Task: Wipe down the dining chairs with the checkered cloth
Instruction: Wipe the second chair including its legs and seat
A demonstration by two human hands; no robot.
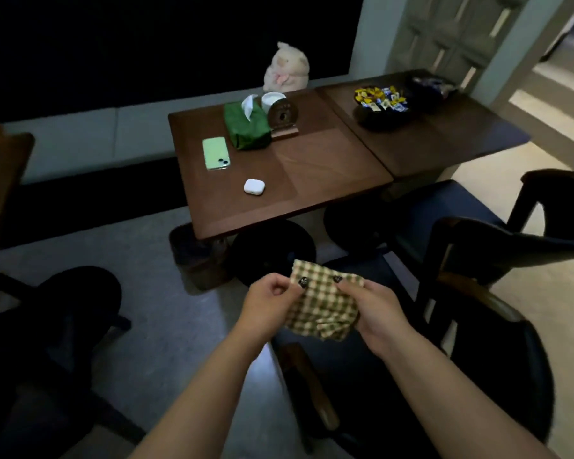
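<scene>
The checkered cloth point(322, 301), green and cream, hangs bunched between both hands in front of me. My left hand point(269, 301) pinches its upper left edge. My right hand point(375, 313) grips its right side with fingers curled into the fabric. Directly below the hands stands a dark dining chair point(478, 342) with a dark seat and a wooden frame. A second dark chair point(544, 207) stands further right by the table. Another dark chair point(63, 326) sits at the lower left.
A brown table point(312, 167) ahead holds a green phone point(216, 153), a white earbud case point(254, 186), a green tissue box point(246, 127) and a plush toy point(287, 68). The adjoining table point(444, 140) carries a bowl of sweets point(380, 101). Round table bases point(272, 250) stand on the floor.
</scene>
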